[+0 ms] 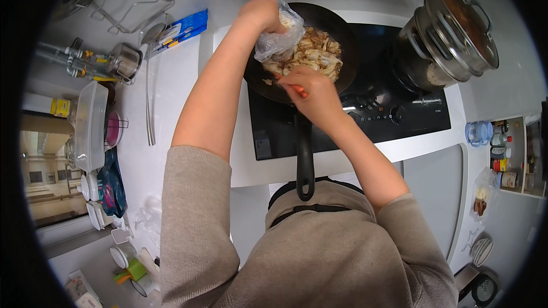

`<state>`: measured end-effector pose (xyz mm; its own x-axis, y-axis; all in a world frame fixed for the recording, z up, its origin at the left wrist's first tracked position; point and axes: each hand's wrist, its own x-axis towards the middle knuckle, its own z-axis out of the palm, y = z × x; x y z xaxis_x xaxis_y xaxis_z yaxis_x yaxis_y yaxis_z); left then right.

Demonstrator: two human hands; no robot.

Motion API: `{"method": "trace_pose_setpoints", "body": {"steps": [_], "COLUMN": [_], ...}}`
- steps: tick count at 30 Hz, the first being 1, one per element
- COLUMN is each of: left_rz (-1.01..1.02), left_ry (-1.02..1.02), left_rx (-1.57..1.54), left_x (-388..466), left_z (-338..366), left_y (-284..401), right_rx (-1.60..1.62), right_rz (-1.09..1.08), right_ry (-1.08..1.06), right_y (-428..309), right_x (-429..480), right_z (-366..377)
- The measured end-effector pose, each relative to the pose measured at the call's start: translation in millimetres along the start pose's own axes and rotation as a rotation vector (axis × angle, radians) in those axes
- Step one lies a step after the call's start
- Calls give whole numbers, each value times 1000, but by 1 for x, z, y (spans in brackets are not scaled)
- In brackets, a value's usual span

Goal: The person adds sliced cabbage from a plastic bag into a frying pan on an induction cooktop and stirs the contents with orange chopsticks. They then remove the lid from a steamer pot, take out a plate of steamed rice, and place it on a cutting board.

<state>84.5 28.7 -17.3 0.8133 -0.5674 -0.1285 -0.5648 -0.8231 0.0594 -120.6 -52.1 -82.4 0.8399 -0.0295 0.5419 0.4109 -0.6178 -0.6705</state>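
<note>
My left hand [262,13] grips a clear plastic bag [280,42] above the far left part of a dark frying pan [349,62]. Pale food shows through the plastic near my fingers. Browned, shredded food that looks like cabbage [319,57] lies in the pan. Over the near side of the pan, my right hand [314,94] is closed on a thin orange-red utensil [302,91], whose far end is hard to make out. The black pan handle [305,158] points toward my body, below my right hand and apart from it.
The pan sits on a black two-zone cooktop [278,137]. A stacked steel steamer pot [445,42] with a glass lid stands to the right. On the left counter lie a long-handled ladle [149,94] and a blue packet [188,25]. A plastic container [90,126] stands farther left.
</note>
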Motion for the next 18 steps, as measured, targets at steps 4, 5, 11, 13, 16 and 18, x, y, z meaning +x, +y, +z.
{"method": "trace_pose_setpoints", "body": {"steps": [4, 5, 11, 13, 16, 18], "left_rz": [4, 15, -6, 8, -8, -19], "left_ry": [-22, -17, -33, -21, 28, 25], "left_rx": [1, 14, -26, -15, 25, 31], "left_x": [0, 0, -5, -5, -7, -7], "left_z": [0, 0, 1, 0, 2, 2], "left_y": [0, 1, -2, -1, 6, 9], "right_rx": [-24, -45, 41, 124, 181, 149], "right_rz": [98, 103, 177, 171, 140, 154], "right_ry": [50, 50, 92, 77, 20, 4], "right_y": [8, 10, -13, -20, -18, -6], "right_x": [-2, -2, -4, -3, -2, -4], "right_z": [-23, -27, -58, -56, -35, -24]}}
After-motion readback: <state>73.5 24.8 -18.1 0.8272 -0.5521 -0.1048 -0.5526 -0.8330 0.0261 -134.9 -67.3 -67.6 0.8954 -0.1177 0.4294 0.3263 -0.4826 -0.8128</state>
